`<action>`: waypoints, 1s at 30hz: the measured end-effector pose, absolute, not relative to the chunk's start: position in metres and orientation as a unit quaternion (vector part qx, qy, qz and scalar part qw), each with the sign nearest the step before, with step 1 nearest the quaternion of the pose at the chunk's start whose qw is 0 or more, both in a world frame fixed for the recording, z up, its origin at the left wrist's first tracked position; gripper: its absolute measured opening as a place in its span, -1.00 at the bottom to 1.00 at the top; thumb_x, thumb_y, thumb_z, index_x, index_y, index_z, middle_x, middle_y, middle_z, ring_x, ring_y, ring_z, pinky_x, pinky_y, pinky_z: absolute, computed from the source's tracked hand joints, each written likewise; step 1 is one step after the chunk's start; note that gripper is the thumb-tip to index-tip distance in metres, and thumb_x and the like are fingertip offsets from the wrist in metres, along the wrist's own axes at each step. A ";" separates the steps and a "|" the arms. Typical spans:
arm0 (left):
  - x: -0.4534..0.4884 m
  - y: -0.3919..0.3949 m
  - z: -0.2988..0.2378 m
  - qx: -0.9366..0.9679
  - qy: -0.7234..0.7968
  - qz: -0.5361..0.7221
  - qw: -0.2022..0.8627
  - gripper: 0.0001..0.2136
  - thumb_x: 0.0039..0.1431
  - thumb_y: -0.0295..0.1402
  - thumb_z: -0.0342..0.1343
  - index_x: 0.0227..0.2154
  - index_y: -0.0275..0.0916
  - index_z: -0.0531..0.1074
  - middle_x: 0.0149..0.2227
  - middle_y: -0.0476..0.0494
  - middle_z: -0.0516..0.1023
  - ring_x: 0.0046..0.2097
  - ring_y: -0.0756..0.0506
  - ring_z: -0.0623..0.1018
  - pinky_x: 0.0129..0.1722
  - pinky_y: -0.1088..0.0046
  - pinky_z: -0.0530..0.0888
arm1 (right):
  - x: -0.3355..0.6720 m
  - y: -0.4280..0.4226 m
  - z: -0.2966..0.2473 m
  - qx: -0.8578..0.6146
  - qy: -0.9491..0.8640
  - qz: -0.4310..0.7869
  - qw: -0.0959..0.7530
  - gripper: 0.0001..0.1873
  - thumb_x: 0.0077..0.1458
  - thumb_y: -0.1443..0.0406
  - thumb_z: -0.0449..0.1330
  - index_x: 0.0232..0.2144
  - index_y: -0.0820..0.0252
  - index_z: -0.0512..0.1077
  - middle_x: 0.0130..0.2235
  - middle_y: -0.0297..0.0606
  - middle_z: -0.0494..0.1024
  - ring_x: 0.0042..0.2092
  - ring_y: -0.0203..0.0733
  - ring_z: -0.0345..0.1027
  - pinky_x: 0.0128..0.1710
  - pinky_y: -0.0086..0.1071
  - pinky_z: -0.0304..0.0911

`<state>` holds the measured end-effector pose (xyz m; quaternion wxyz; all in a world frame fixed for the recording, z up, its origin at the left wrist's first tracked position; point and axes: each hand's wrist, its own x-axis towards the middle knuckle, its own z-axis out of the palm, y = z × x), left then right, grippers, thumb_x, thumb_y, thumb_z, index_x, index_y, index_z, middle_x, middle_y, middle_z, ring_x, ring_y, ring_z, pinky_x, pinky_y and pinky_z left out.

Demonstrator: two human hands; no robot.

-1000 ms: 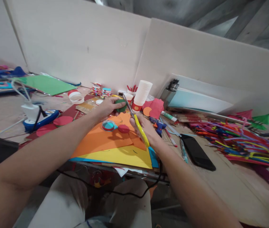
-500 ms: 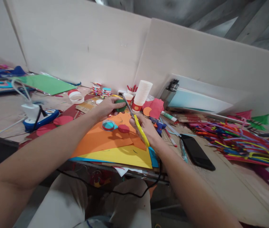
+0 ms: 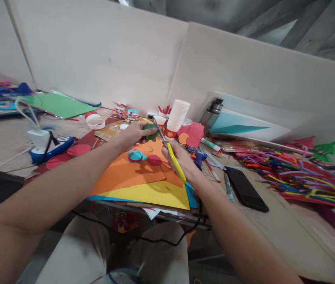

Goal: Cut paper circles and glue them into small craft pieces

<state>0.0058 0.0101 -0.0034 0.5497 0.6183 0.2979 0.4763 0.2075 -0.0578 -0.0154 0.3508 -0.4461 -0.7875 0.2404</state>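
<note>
My left hand (image 3: 136,133) pinches a small dark green paper piece (image 3: 150,132) above the desk. In my right hand (image 3: 181,157) is a pair of scissors (image 3: 173,156) with yellow handles, its metal blades pointing up and away beside the green piece's right edge. Whether the blades are cutting into it I cannot tell. Below the hands lie orange paper (image 3: 126,171) and yellow paper (image 3: 155,193). On the orange sheet sit a small blue-lined ring (image 3: 134,156) and a red round piece (image 3: 154,159).
A stack of white paper cups (image 3: 178,114) stands behind my hands. To the right are a glue gun (image 3: 198,157), a black phone (image 3: 246,189) and a heap of coloured pipe cleaners (image 3: 297,173). A blue-and-white power strip (image 3: 52,148) lies on the left. A black cable (image 3: 155,240) hangs across my lap.
Both hands stay almost in place. The green piece appears slightly turned beside the scissor blades.
</note>
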 end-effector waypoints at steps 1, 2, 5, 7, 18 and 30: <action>0.006 0.010 -0.003 0.619 0.300 0.475 0.549 -0.64 -0.07 -0.12 0.36 -0.43 -0.35 0.46 -0.51 -0.08 0.51 -0.64 0.15 0.28 -0.70 0.61 0.10 | 0.207 -0.058 -0.016 -0.448 -0.783 0.252 0.350 -0.71 0.19 0.03 0.09 -0.33 0.12 0.24 -0.43 -0.43 0.22 -0.42 -0.34 0.11 -0.42 -0.45 0.08; 0.006 0.009 -0.003 0.619 0.302 0.475 0.547 -0.64 -0.07 -0.13 0.36 -0.43 -0.35 0.46 -0.51 -0.08 0.51 -0.64 0.15 0.28 -0.69 0.61 0.11 | 0.207 -0.058 -0.015 -0.450 -0.778 0.265 0.349 -0.71 0.19 0.03 0.08 -0.32 0.11 0.24 -0.45 -0.44 0.20 -0.44 -0.35 0.10 -0.45 -0.46 0.07; 0.006 0.008 -0.003 0.622 0.301 0.475 0.545 -0.66 -0.06 -0.15 0.36 -0.43 -0.35 0.46 -0.51 -0.07 0.50 -0.64 0.15 0.28 -0.69 0.60 0.11 | 0.205 -0.059 -0.014 -0.455 -0.765 0.289 0.352 -0.69 0.18 0.00 0.08 -0.31 0.11 0.25 -0.51 -0.48 0.16 -0.51 -0.37 0.06 -0.51 -0.48 0.03; 0.007 0.009 -0.003 0.622 0.300 0.471 0.549 -0.67 -0.06 -0.16 0.36 -0.43 -0.35 0.46 -0.51 -0.08 0.51 -0.64 0.15 0.28 -0.69 0.60 0.11 | 0.205 -0.060 -0.013 -0.457 -0.762 0.291 0.354 -0.68 0.17 0.00 0.10 -0.33 0.11 0.24 -0.52 -0.49 0.16 -0.52 -0.38 0.06 -0.53 -0.49 0.02; 0.003 0.012 0.000 0.621 0.301 0.458 0.560 -0.71 -0.06 -0.24 0.36 -0.43 -0.37 0.47 -0.55 -0.10 0.50 -0.64 0.15 0.25 -0.69 0.59 0.03 | 0.206 -0.061 -0.013 -0.459 -0.767 0.278 0.353 -0.64 0.16 -0.03 0.13 -0.37 0.12 0.26 -0.52 -0.47 0.19 -0.53 -0.39 0.07 -0.55 -0.49 0.00; -0.005 0.019 0.002 0.631 0.312 0.443 0.555 -0.72 -0.12 -0.28 0.37 -0.58 -0.35 0.41 -0.61 -0.06 0.41 -0.62 0.15 0.21 -0.65 0.58 0.00 | 0.210 -0.060 -0.005 -0.467 -0.767 0.279 0.341 -0.58 0.14 -0.09 0.10 -0.36 0.14 0.29 -0.53 -0.44 0.21 -0.53 -0.37 0.06 -0.55 -0.47 -0.02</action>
